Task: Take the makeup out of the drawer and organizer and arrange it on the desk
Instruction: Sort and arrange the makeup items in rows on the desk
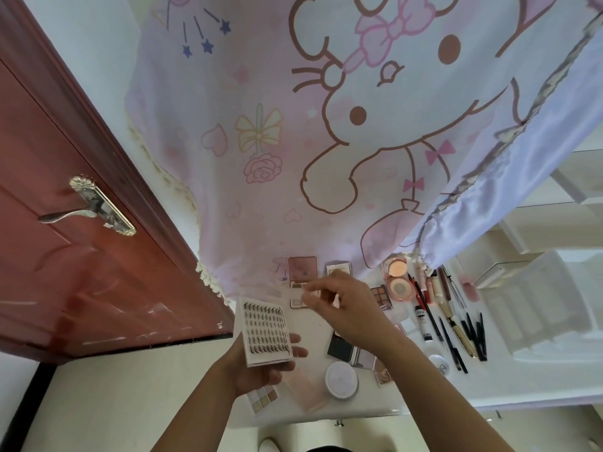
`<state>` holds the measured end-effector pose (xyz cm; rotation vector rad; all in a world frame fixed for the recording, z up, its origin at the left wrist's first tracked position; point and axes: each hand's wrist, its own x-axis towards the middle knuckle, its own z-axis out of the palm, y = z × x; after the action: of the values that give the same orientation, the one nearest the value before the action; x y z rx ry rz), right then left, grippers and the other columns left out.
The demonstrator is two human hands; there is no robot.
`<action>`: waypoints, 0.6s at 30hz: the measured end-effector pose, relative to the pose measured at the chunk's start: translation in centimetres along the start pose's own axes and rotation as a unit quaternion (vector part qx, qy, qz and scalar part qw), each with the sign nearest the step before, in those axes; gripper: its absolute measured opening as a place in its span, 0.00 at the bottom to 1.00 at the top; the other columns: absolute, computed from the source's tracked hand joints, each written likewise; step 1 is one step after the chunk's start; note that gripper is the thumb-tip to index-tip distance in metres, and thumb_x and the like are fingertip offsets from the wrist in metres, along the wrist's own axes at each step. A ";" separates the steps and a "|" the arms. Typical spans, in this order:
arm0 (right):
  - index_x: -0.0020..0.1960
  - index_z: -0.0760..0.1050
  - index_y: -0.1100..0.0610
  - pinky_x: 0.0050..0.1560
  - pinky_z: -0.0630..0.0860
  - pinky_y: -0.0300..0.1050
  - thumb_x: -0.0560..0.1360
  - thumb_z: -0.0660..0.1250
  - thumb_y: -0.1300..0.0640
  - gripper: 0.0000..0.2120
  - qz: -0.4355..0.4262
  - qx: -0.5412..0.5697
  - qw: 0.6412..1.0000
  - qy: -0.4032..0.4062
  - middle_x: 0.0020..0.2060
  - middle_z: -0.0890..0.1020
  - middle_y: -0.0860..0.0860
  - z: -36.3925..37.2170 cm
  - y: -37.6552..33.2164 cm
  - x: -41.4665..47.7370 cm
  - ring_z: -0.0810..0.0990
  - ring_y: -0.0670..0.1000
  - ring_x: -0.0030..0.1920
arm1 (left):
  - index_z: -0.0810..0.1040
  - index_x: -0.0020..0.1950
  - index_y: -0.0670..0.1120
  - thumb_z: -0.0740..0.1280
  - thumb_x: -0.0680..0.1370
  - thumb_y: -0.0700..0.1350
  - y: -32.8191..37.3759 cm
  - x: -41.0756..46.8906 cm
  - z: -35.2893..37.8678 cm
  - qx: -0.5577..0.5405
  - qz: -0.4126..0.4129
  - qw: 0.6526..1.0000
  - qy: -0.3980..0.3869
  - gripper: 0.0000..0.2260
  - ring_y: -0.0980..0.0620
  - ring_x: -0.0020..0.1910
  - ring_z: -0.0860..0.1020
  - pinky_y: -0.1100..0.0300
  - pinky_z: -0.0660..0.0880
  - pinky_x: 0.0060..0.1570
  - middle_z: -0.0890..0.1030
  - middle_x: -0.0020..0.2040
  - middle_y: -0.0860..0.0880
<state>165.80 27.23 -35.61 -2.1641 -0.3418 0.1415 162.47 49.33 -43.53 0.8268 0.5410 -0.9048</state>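
My left hand [261,370] grips a white false-lash card [266,332] with rows of black lashes, held up over the left part of the desk [424,396]. My right hand [342,305] hovers above the desk, its fingers curled around the edge of a clear plastic cover [287,295] just past the card. On the desk lie a pink palette [302,267], two peach compacts [396,277], a small brown eyeshadow palette [380,295], a round white jar [341,380], a pale palette [264,398] and several pencils and tubes [456,327].
A pink cartoon curtain [326,125] hangs behind the desk. A red-brown door [65,256] with a metal handle [88,207] stands at the left. White drawer organizers [538,305] sit at the right end of the desk.
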 end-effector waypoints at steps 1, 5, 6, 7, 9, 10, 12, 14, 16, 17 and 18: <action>0.58 0.81 0.47 0.45 0.71 0.32 0.78 0.67 0.46 0.11 -0.008 -0.034 0.999 0.028 0.44 0.75 0.42 0.0 0.3 0.3 0.75 0.41 0.46 | 0.69 0.71 0.35 0.54 0.79 0.59 0.0 -0.2 0.2 0.012 -0.001 1.000 -0.003 0.31 0.39 0.45 0.80 0.57 0.77 0.31 0.77 0.61 0.33; 0.55 0.78 0.49 0.54 0.75 0.42 0.81 0.62 0.44 0.11 -0.021 -0.070 0.994 0.079 0.52 0.77 0.42 0.6 2.1 0.8 0.77 0.44 0.55 | 0.79 0.66 0.43 0.48 0.72 0.76 0.3 -0.8 0.7 0.052 0.040 0.998 -0.004 0.44 0.32 0.64 0.75 0.38 0.74 0.61 0.77 0.64 0.34; 0.53 0.75 0.48 0.52 0.77 0.45 0.81 0.61 0.44 0.09 -0.002 -0.071 0.995 0.077 0.50 0.79 0.41 0.8 2.5 0.7 0.79 0.44 0.54 | 0.79 0.66 0.44 0.49 0.71 0.77 0.3 -0.8 0.6 0.035 0.053 0.998 -0.005 0.44 0.32 0.64 0.75 0.35 0.70 0.64 0.77 0.65 0.34; 0.51 0.73 0.46 0.50 0.78 0.47 0.81 0.60 0.43 0.08 0.021 -0.079 0.994 0.074 0.47 0.80 0.41 1.1 2.9 0.5 0.80 0.44 0.52 | 0.77 0.67 0.45 0.50 0.70 0.78 0.2 -0.8 0.5 0.009 0.064 0.998 -0.006 0.44 0.32 0.65 0.75 0.33 0.68 0.65 0.77 0.65 0.34; 0.49 0.71 0.45 0.46 0.79 0.46 0.81 0.59 0.43 0.08 0.059 -0.107 0.990 0.076 0.43 0.82 0.41 1.7 4.1 0.0 0.82 0.43 0.48 | 0.73 0.69 0.46 0.52 0.71 0.77 0.0 -0.5 0.2 -0.003 0.078 0.997 0.004 0.42 0.34 0.64 0.76 0.33 0.70 0.64 0.78 0.64 0.36; 0.50 0.72 0.46 0.45 0.79 0.44 0.81 0.60 0.43 0.08 0.077 -0.114 0.987 0.083 0.42 0.82 0.41 1.9 4.7 -0.3 0.82 0.43 0.47 | 0.73 0.68 0.47 0.54 0.72 0.75 -0.3 -0.4 0.0 0.024 0.085 0.996 0.025 0.38 0.36 0.62 0.78 0.35 0.72 0.63 0.79 0.63 0.38; 0.52 0.75 0.48 0.44 0.78 0.43 0.81 0.60 0.44 0.09 0.109 -0.105 0.983 0.106 0.40 0.82 0.41 2.5 5.4 -1.0 0.82 0.44 0.43 | 0.74 0.67 0.47 0.65 0.74 0.66 -1.1 0.1 -0.4 0.119 0.102 0.983 0.095 0.29 0.40 0.59 0.81 0.40 0.77 0.58 0.82 0.60 0.42; 0.54 0.78 0.49 0.44 0.77 0.43 0.81 0.61 0.45 0.10 0.133 -0.087 0.980 0.120 0.40 0.83 0.42 3.1 5.9 -1.4 0.81 0.44 0.42 | 0.74 0.67 0.47 0.74 0.74 0.54 -2.1 0.7 -0.9 0.222 0.124 0.955 0.152 0.25 0.44 0.55 0.82 0.48 0.81 0.52 0.83 0.57 0.45; 0.54 0.78 0.49 0.43 0.76 0.42 0.81 0.61 0.46 0.10 0.156 -0.073 0.977 0.123 0.40 0.83 0.43 3.4 6.0 -1.5 0.81 0.44 0.41 | 0.77 0.64 0.45 0.72 0.77 0.45 -2.8 1.4 -1.7 0.262 0.142 0.934 0.197 0.17 0.46 0.50 0.84 0.49 0.81 0.47 0.85 0.53 0.45; 0.54 0.78 0.49 0.42 0.75 0.40 0.81 0.61 0.46 0.10 0.168 -0.065 0.976 0.123 0.40 0.83 0.43 3.5 6.0 -1.4 0.81 0.44 0.41 | 0.79 0.62 0.45 0.70 0.78 0.43 -3.0 1.7 -2.1 0.256 0.151 0.930 0.215 0.13 0.45 0.48 0.84 0.47 0.81 0.48 0.85 0.51 0.45; 0.54 0.78 0.50 0.42 0.75 0.39 0.81 0.61 0.47 0.10 0.181 -0.051 0.974 0.124 0.40 0.83 0.44 3.5 6.1 -1.3 0.81 0.43 0.41 | 0.81 0.60 0.45 0.69 0.79 0.41 -3.0 1.8 -2.5 0.233 0.159 0.934 0.220 0.10 0.45 0.47 0.83 0.45 0.81 0.49 0.85 0.51 0.44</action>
<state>164.87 26.28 -42.62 -2.2963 0.1941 0.0569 160.69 49.47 -47.42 1.5253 0.5632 -0.5462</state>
